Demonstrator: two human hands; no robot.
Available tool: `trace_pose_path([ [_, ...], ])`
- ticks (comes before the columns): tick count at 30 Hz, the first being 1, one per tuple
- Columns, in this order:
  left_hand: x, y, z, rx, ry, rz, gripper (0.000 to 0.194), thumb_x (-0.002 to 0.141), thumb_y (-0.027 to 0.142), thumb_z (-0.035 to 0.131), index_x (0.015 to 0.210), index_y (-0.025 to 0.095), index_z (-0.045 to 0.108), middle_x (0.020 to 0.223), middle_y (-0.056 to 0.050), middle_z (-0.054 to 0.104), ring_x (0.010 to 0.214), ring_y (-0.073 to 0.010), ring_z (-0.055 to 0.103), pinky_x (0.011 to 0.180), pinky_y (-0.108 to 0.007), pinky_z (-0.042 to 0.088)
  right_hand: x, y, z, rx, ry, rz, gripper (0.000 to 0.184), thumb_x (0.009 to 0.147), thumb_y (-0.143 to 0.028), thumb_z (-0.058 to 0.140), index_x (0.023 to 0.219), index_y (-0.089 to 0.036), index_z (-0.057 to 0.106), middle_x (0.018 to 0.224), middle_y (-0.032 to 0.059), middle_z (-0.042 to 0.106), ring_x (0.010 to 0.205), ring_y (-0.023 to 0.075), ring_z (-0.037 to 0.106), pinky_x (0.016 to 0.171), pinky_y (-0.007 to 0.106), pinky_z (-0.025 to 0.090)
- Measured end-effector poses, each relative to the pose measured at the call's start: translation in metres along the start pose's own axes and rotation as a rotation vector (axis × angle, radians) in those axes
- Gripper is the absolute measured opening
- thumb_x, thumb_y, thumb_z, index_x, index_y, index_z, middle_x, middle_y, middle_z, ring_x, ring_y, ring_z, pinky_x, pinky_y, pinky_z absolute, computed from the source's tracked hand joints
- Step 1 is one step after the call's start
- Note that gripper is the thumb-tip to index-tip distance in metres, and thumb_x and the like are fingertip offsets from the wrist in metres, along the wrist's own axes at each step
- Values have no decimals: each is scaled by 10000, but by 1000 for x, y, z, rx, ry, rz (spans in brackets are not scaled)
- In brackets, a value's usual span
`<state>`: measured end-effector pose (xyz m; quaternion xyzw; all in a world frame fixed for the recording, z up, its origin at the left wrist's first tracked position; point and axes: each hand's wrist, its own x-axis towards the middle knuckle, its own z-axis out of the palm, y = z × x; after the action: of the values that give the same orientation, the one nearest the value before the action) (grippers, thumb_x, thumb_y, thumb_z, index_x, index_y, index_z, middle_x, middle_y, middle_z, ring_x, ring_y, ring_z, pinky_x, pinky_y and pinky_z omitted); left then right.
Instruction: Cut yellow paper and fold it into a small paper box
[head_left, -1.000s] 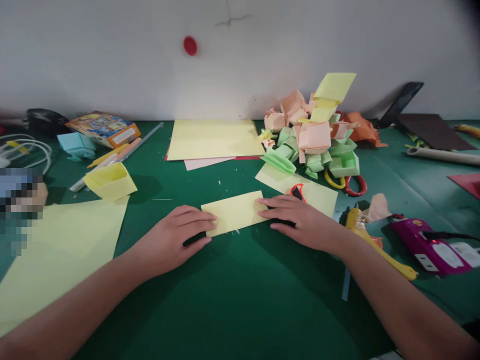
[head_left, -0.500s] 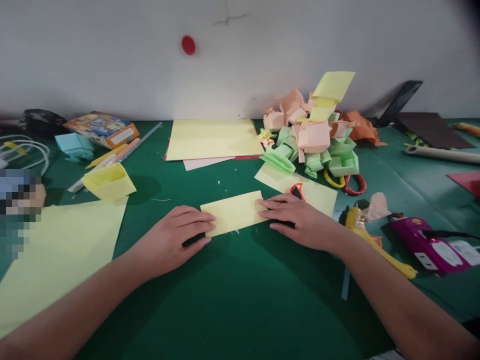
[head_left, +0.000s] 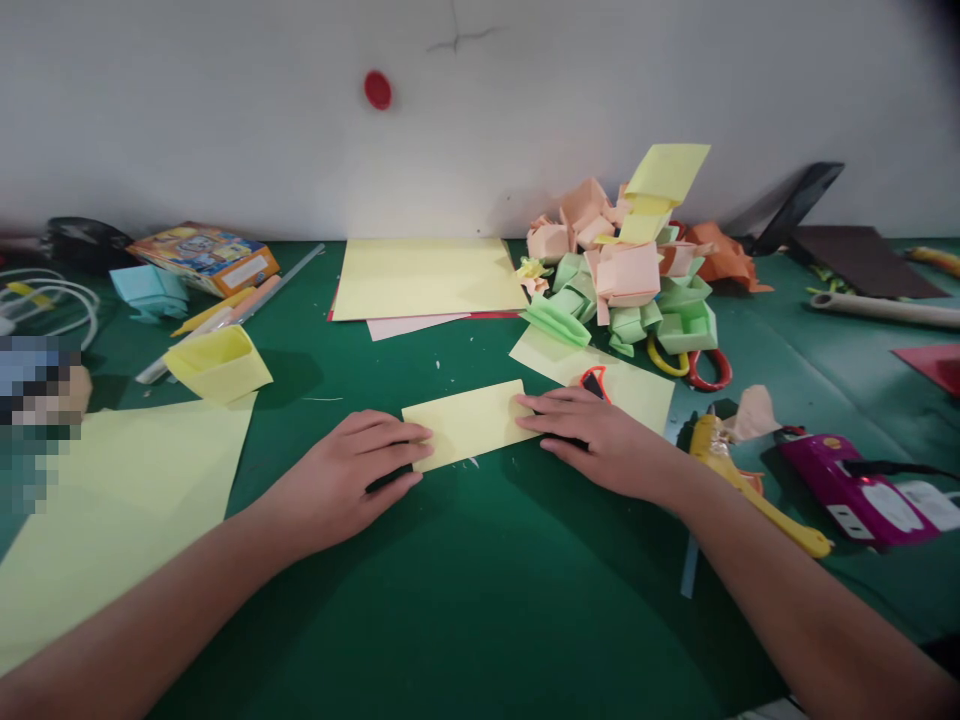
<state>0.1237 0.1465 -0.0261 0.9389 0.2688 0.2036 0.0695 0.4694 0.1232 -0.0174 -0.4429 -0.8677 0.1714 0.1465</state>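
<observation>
A yellow strip of paper (head_left: pixel 474 425), seemingly folded, lies flat and slightly slanted on the green table. On its left end rest the fingertips of my left hand (head_left: pixel 364 470), stretched out and pressing lightly. My right hand (head_left: pixel 592 435) lies over the right end with its fingers extended, also open. Just beyond my right hand sits an orange-and-black object (head_left: pixel 595 381), partly covered by the fingers, on a loose yellow sheet (head_left: pixel 645 395). To the left, a folded yellow paper box (head_left: pixel 219 366) stands near a large yellow sheet (head_left: pixel 135 500).
Folded pink and green paper pieces (head_left: pixel 628 275) are heaped at the back right, with scissors (head_left: pixel 709 370) below. A yellow glue gun (head_left: pixel 757 490) and a purple power box (head_left: pixel 862 490) lie right. Yellow sheets (head_left: pixel 427 280) lie by the wall, a printed box (head_left: pixel 204 258) back left.
Almost nothing differs. The fingers of my right hand have shifted very slightly on the strip's right end; my left hand stays in place.
</observation>
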Motion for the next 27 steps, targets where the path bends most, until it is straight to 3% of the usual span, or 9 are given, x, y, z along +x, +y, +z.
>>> trace_pose_path([
  [6, 2, 5, -2, 104, 41, 57, 263, 1019, 292, 529, 1187, 231, 722, 1189, -44, 760, 1046, -221, 688, 923, -378, 534, 2, -1, 1, -2, 31, -11, 356, 1006, -277, 543, 1337, -317, 668, 1445, 26, 623, 1283, 264, 589, 1095, 528, 495],
  [12, 2, 19, -10, 356, 54, 241, 272, 999, 87, 484, 1072, 183, 727, 1082, -66, 780, 946, -213, 712, 838, -351, 533, 3, -2, 2, -6, 11, 7, 342, 1005, -346, 576, 1328, -283, 668, 1464, 42, 607, 1323, 275, 561, 1134, 535, 453],
  [19, 8, 17, -5, 229, 144, 41, 269, 1042, 229, 450, 957, 191, 703, 918, -47, 754, 816, -182, 703, 743, -317, 527, 3, -7, 2, -61, 38, -24, 334, 992, -304, 590, 1315, -275, 671, 1442, 56, 625, 1296, 278, 587, 1107, 533, 481],
  [24, 5, 14, -6, 143, 214, -45, 166, 1023, 214, 476, 984, 179, 634, 952, -59, 722, 834, -176, 689, 763, -302, 539, 5, -19, 7, -212, 219, -95, 323, 976, -294, 612, 1290, -258, 675, 1512, 54, 556, 1282, 307, 570, 1100, 536, 481],
  [27, 2, 11, -6, 104, 246, -76, 122, 1009, 178, 481, 992, 179, 602, 972, -62, 693, 864, -167, 680, 784, -293, 542, 6, -25, 8, -236, 340, -144, 204, 985, -253, 602, 1131, -270, 742, 1377, 38, 674, 1143, 279, 641, 1023, 485, 529],
])
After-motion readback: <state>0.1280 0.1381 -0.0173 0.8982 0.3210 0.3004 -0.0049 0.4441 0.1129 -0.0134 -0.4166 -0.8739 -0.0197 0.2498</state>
